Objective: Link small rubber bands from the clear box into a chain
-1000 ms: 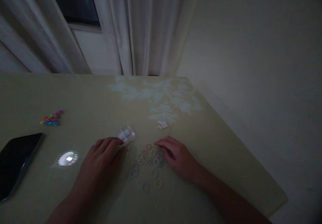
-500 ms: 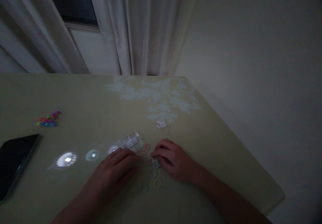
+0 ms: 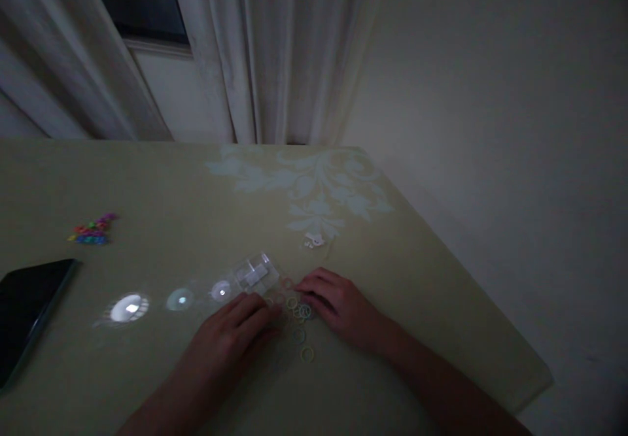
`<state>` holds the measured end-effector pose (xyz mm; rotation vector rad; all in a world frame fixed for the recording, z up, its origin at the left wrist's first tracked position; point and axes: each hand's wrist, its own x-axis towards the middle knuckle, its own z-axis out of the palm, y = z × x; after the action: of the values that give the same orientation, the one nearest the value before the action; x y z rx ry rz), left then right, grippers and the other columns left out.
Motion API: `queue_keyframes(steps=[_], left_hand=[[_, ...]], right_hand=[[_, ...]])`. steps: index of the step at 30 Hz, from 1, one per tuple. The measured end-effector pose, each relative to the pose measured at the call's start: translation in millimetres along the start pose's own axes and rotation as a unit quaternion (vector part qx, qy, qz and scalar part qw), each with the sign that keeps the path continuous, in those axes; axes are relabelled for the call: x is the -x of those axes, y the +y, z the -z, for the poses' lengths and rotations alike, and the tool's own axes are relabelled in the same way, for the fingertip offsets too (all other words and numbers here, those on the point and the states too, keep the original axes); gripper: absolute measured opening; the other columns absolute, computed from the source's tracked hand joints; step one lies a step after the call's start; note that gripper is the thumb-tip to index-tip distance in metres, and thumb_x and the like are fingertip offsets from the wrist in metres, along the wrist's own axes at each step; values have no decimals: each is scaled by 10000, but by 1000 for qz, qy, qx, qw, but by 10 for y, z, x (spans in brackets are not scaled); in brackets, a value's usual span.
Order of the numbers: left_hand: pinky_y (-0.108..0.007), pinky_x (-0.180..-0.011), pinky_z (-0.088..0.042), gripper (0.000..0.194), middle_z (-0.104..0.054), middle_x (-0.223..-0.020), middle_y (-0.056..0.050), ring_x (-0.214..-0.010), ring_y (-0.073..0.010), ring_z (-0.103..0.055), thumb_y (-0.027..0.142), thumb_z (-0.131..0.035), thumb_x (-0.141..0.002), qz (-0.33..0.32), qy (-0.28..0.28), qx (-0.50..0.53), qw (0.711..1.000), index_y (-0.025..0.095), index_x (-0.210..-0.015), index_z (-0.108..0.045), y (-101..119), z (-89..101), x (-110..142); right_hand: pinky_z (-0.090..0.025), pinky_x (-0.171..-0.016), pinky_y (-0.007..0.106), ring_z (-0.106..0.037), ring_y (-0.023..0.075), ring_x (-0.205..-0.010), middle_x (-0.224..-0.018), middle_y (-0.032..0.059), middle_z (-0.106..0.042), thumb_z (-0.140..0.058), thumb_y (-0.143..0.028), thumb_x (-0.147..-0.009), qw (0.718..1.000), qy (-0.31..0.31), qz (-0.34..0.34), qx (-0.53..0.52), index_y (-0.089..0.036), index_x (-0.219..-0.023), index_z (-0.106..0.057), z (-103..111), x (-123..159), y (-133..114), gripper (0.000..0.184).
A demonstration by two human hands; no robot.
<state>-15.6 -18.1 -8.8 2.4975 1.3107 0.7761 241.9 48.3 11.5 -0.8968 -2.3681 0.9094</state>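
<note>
Well, a dark phone (image 3: 34, 318) and bright little pieces (image 3: 93, 230) lie left on the pale, leaf-patterned desk (image 3: 196, 227), set before curtains (image 3: 289, 50) and a dark window (image 3: 142, 4). White bits (image 3: 314, 240) lie beyond the right hand (image 3: 333, 295), which curls at the right of the loose rings (image 3: 299, 310). The bent left hand (image 3: 235, 331) partly hides these, just near of a clear box (image 3: 258, 274); whether either hand grips anything, I can't tell.
</note>
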Motion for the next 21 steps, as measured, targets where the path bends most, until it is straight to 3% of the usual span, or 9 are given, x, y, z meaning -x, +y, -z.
queue_keyframes(steps=[5, 9, 15, 18, 21], left_hand=[[-353, -801, -596, 211, -762, -1055, -50, -904, -230, -732, 238, -517, -1061, -17, 1, -21, 1000, 270, -1149, -706, 57, -35, 9], [-367, -789, -586, 228, -761, -1025, -47, -900, -240, -722, 193, -498, -1053, -11, -17, -25, 999, 267, -1092, -711, 60, -59, 30], [-296, -767, -584, 234, -771, -958, -36, -857, -201, -724, 231, -517, -1055, 35, 43, 53, 997, 262, -1056, -748, 37, -2, -5], [-261, -760, -587, 223, -783, -971, -31, -869, -189, -739, 277, -553, -1041, 72, 74, 93, 990, 280, -1107, -765, 32, -15, -5], [-252, -762, -594, 209, -794, -968, -11, -866, -184, -755, 274, -572, -1022, 105, 72, 126, 984, 300, -1092, -766, 41, -57, 24]], right_hand=[[-530, -932, 320, -653, 191, -1032, -1114, 82, -690, -597, -163, -1036, 1000, 29, -6, 6, -187, -1204, -700, 65, 7, 5, 198], [-519, -853, 298, -647, 186, -939, -999, 54, -679, -685, -179, -972, 999, 30, -12, 19, -195, -1043, -719, 95, 12, -10, 80], [-499, -801, 278, -643, 178, -892, -948, 37, -660, -733, -199, -932, 1000, 1, -8, 26, -200, -978, -720, 162, 26, -11, 48], [-501, -822, 286, -645, 187, -923, -979, 43, -660, -799, -270, -903, 999, -33, 8, 30, -209, -1006, -738, 191, 40, 3, 134], [-500, -833, 284, -646, 184, -932, -992, 43, -655, -821, -279, -894, 998, -58, 11, 33, -216, -1002, -763, 189, 47, 5, 138]])
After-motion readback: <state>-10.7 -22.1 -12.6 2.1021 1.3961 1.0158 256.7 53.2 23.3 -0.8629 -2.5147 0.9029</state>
